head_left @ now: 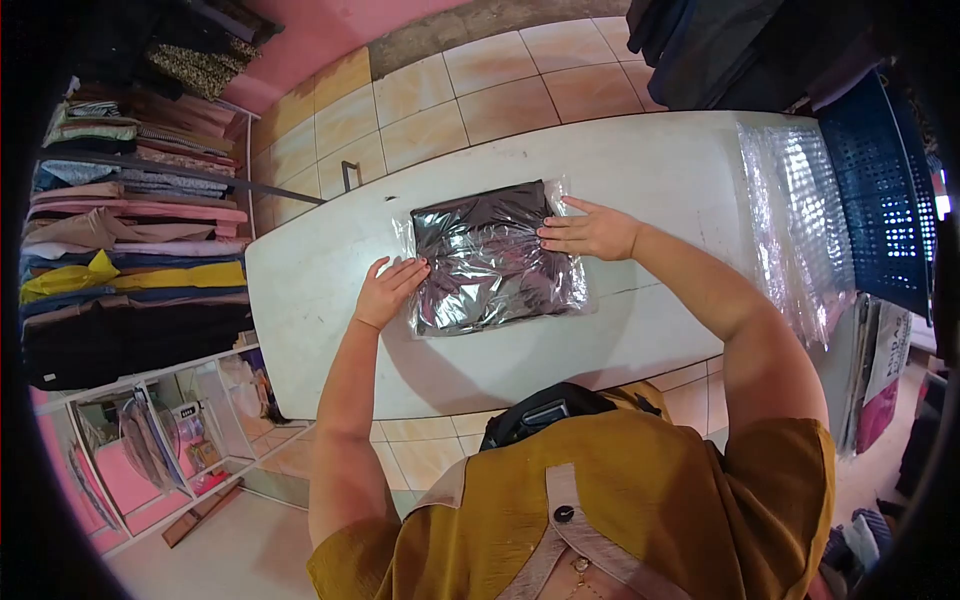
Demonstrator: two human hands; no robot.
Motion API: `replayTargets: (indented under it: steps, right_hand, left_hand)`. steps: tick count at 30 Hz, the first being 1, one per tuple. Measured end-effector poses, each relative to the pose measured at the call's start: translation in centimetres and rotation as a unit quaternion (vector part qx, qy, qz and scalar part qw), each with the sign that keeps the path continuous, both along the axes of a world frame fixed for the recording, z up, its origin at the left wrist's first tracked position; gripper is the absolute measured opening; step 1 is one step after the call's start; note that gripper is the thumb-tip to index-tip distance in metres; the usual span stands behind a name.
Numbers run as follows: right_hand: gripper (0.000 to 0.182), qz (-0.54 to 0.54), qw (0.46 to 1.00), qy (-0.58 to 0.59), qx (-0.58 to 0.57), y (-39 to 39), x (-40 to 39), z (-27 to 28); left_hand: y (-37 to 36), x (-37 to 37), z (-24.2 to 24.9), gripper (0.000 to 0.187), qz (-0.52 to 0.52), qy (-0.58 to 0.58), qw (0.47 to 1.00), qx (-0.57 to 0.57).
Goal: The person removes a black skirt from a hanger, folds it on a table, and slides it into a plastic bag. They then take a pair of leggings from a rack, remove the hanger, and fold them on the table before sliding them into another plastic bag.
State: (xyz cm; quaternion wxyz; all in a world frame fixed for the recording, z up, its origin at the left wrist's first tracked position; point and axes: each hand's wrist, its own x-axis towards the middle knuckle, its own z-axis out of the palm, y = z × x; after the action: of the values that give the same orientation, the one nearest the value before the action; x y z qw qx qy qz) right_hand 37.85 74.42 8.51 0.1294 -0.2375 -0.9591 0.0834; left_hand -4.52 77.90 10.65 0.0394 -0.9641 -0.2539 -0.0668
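A dark folded garment in a clear, shiny plastic bag (485, 262) lies flat on the white table (660, 190). My left hand (390, 290) rests at the bag's left edge, its fingertips on the plastic and its thumb apart. On the bag's upper right side lies my right hand (590, 230), fingers stretched out flat and thumb spread. Neither hand is wrapped round anything. The plastic is wrinkled between the two hands.
Clear plastic bags (795, 220) are spread at the table's right end, beside a blue perforated basket (880, 190). Shelves of folded clothes (140, 240) stand at the left. Dark garments (740, 50) hang beyond the table's upper right edge.
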Motion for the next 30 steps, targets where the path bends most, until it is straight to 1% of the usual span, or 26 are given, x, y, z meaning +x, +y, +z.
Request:
replayTargets:
  steps: [2, 3, 5, 6, 7, 8, 9, 11, 12, 13, 14, 15, 16, 17, 18, 19, 20, 21, 22, 23, 24, 25, 27, 28, 29, 30]
  right_hand:
    - [0.042, -0.004, 0.997, -0.027, 0.067, -0.1, -0.2, -0.3]
    - [0.042, -0.008, 0.997, -0.026, 0.071, -0.2, -0.4, -0.4]
    - [0.038, -0.034, 0.997, 0.037, 0.056, -0.3, -0.8, -0.5]
    - [0.038, -0.037, 0.997, 0.038, 0.06, -0.4, -1.0, -0.4]
    - [0.033, -0.058, 0.992, 0.106, 0.026, -0.4, -1.3, 0.1]
    - [0.028, -0.077, 0.982, 0.173, -0.009, -0.3, -1.5, 0.6]
    - [0.028, -0.078, 0.981, 0.175, -0.007, -0.4, -1.7, 1.1]
    - [0.016, -0.195, 0.944, 0.239, -0.117, -0.7, -1.7, 3.6]
    - [0.01, -0.254, 0.912, 0.263, -0.187, -1.3, -1.3, 5.2]
    - [0.01, -0.252, 0.913, 0.261, -0.185, -1.4, -1.4, 5.5]
    - [0.013, -0.319, 0.83, 0.34, -0.307, -1.5, -1.7, 5.8]
    - [0.018, -0.377, 0.719, 0.408, -0.418, -1.6, -1.9, 6.1]
    - [0.026, -0.388, 0.732, 0.372, -0.42, -1.7, -1.4, 5.4]
    - [0.026, -0.387, 0.734, 0.37, -0.419, -2.0, -1.2, 4.3]
    - [0.027, -0.42, 0.687, 0.356, -0.475, -2.5, -1.1, 2.8]
    - [0.028, -0.451, 0.635, 0.339, -0.528, -2.8, -1.1, 1.7]
    - [0.028, -0.491, 0.59, 0.333, -0.548, -3.4, -1.3, 1.0]
    - [0.028, -0.491, 0.59, 0.332, -0.547, -3.9, -1.5, 0.9]
    - [0.026, -0.508, 0.555, 0.35, -0.558, -4.4, -1.6, 0.9]
    - [0.028, -0.525, 0.518, 0.365, -0.567, -4.8, -1.7, 0.9]
    - [0.028, -0.528, 0.517, 0.361, -0.569, -5.3, -1.6, 0.9]
    - [0.033, -0.541, 0.536, 0.339, -0.552, -5.9, -1.6, 1.3]
    - [0.055, -0.563, 0.575, 0.297, -0.514, -6.7, -1.5, 2.5]
    - [0.055, -0.564, 0.575, 0.295, -0.515, -6.8, -1.6, 3.3]
    - [0.057, -0.622, 0.677, 0.21, -0.332, -7.0, -2.1, 4.1]
    - [0.059, -0.647, 0.743, 0.112, -0.133, -7.1, -2.7, 4.7]
  left_hand:
    - [0.0, 0.1, -1.1, 0.035, 0.013, -0.018, 1.0, -0.001]
    - [0.0, 0.0, -1.5, 0.035, 0.029, -0.036, 0.999, -0.007]
    - [-0.2, 0.4, -1.0, 0.033, 0.044, -0.044, 0.998, -0.013]
    - [-0.1, 0.4, -0.9, 0.032, 0.087, -0.094, 0.986, -0.108]
    - [0.0, 0.7, -0.4, 0.031, 0.13, -0.143, 0.96, -0.202]
    - [0.3, 0.7, 0.3, 0.029, 0.176, -0.161, 0.939, -0.247]
    - [0.7, 0.6, 1.0, 0.029, 0.175, -0.159, 0.941, -0.244]
    - [1.5, 0.2, 2.1, 0.02, 0.093, -0.313, 0.918, -0.227]
    - [1.3, -1.4, 0.6, 0.017, 0.295, -0.357, 0.81, -0.36]
    - [0.3, 2.0, 5.3, 0.021, 0.331, -0.376, 0.792, -0.35]
    - [0.3, 3.1, 5.5, 0.022, 0.323, -0.416, 0.767, -0.366]
    - [0.1, 3.8, 5.6, 0.023, 0.315, -0.454, 0.741, -0.381]
    - [-0.4, 4.4, 5.3, 0.025, 0.336, -0.439, 0.714, -0.43]
    - [-0.8, 4.8, 4.5, 0.027, 0.355, -0.422, 0.683, -0.479]
    - [-0.7, 4.7, 1.7, 0.029, 0.369, -0.411, 0.656, -0.515]
    - [-1.3, 4.6, -0.3, 0.031, 0.409, -0.393, 0.602, -0.562]
    - [-1.9, 4.6, -2.2, 0.025, 0.45, -0.394, 0.513, -0.615]
    - [-2.5, 4.5, -3.3, 0.02, 0.486, -0.389, 0.419, -0.661]
    - [-3.5, 4.8, -3.0, 0.02, 0.485, -0.39, 0.418, -0.662]
    - [-4.7, 5.2, -2.1, 0.016, 0.469, -0.391, 0.473, -0.635]
    - [-5.8, 5.4, -1.6, 0.017, 0.453, -0.39, 0.525, -0.605]
    - [-6.5, 5.0, -1.5, 0.017, 0.456, -0.389, 0.521, -0.608]
    - [-6.8, 3.4, -1.4, 0.029, 0.517, -0.375, 0.537, -0.551]
    - [-6.5, 2.0, -1.4, 0.034, 0.534, -0.215, 0.684, -0.447]
    - [-6.6, 2.8, -0.6, 0.034, 0.535, -0.214, 0.683, -0.449]
    - [-6.6, 3.9, 0.1, 0.037, 0.498, -0.256, 0.784, -0.266]
